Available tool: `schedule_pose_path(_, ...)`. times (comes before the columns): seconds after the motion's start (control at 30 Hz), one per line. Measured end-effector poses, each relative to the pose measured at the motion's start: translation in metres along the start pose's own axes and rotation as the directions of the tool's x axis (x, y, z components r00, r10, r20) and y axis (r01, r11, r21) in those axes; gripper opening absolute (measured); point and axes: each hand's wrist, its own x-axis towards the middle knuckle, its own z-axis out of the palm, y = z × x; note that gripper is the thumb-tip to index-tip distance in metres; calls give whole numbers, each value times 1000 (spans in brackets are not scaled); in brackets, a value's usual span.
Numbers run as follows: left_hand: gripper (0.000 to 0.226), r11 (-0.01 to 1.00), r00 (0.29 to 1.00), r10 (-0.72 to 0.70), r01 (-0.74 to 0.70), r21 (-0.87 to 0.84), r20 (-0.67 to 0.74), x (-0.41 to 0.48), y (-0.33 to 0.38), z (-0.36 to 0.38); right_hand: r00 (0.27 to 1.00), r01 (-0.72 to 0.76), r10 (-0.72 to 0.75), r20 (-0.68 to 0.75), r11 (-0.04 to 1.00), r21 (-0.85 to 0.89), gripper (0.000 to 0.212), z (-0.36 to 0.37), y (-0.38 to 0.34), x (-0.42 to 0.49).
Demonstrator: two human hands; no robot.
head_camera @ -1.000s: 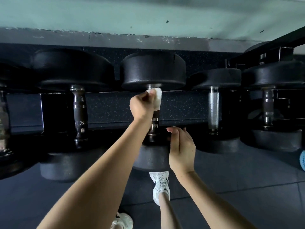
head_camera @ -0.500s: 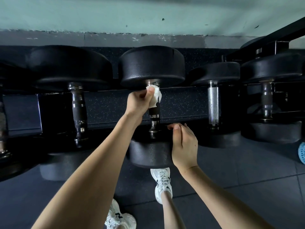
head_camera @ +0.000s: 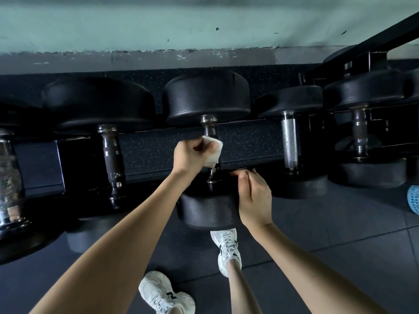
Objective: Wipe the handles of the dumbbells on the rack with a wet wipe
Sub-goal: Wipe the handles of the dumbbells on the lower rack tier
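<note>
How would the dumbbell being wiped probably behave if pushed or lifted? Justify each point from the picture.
Probably heavy: the dumbbell has thick, solid-looking black heads. Apt to roll if nudged, since the heads look round; the right hand holds the near one. Its shiny metal handle may be slippery under the wet wipe.

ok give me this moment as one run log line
step: wipe handle | left hand: grips wet wipe round middle dumbbell handle | right hand: grips near head
</note>
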Motion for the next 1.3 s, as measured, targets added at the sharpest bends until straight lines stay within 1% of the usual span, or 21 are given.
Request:
schedule_pose_path(0.03,23,1000,1000,-7,7,-14,-21,5,5,0,1000,-13,13,8,1000,5,43,0,0,0)
schedule_pose_path(0.1,20,992,995,-55,45,-116,-86,15,15,0,999,-41,41,18,999,23,44,0,0,-1)
schedule_pose_path(0.17,22,974,991,-93,70,-213,-100,22,20,1,998,-57,56,17,998,34,44,0,-1,0)
schedule_pose_path(0.23,26,982,994,-91,79,-169,-64,22,18,2,998,-59,58,24,998,24,45,-1,-2,0)
schedule_pose_path(0.37,23,996,999,-41,40,-81,-9,11,9,-1,999,-30,30,24,1000,-7,43,-2,-5,0)
schedule_pose_path(0.5,32,990,994,-64,52,129,90,-10,-3,-3,1000,-23,23,-14,999,-25,45,0,-5,-1)
schedule_pose_path(0.57,33,982,989,-88,67,175,118,-13,-3,-5,995,-93,92,-33,995,-33,48,0,-6,-2)
schedule_pose_path(0.6,32,984,987,-109,91,156,117,-12,-1,-5,987,-155,154,-34,988,-23,48,0,-6,-2)
schedule_pose_path(0.63,30,986,982,-153,145,77,111,-11,0,-6,975,-219,219,-28,976,1,48,0,-6,-2)
schedule_pose_path(0.67,27,974,970,-216,223,-49,112,-10,2,-5,963,-267,267,-19,963,31,47,0,-6,-2)
schedule_pose_path(0.73,27,865,919,-375,395,-309,125,-6,6,-1,954,-299,300,-5,952,65,46,0,-6,-1)
schedule_pose_path(0.77,28,805,891,-438,447,-390,118,-2,8,2,953,-303,304,-1,951,70,47,0,-6,-1)
schedule_pose_path(0.83,35,737,867,-489,467,-489,92,4,12,4,951,-308,308,11,949,71,46,0,-6,-1)
schedule_pose_path(0.87,42,755,884,-460,442,-484,88,6,12,5,950,-313,313,19,947,74,46,0,-6,-1)
schedule_pose_path(0.9,46,817,915,-393,395,-421,96,3,12,4,948,-319,318,25,944,82,46,0,-5,-1)
schedule_pose_path(0.97,43,936,962,-222,255,-243,157,-2,11,-2,950,-313,312,24,945,94,47,-1,-6,-2)
schedule_pose_path(1.03,42,979,960,-118,155,-130,254,-3,12,-8,950,-311,309,40,947,82,50,-1,-6,-1)
schedule_pose_path(1.1,35,987,952,-146,160,-31,269,-1,13,-10,952,-307,304,45,949,73,52,-1,-7,-2)
schedule_pose_path(1.17,27,976,948,-199,170,133,247,-6,10,-9,957,-289,287,28,956,54,58,-1,-7,0)
schedule_pose_path(1.23,34,953,938,-235,170,251,256,-11,1,-4,960,-278,278,21,960,37,61,0,-9,1)
schedule_pose_path(1.3,37,937,935,-248,165,308,252,-14,3,-3,961,-275,274,26,961,30,62,-1,-10,1)
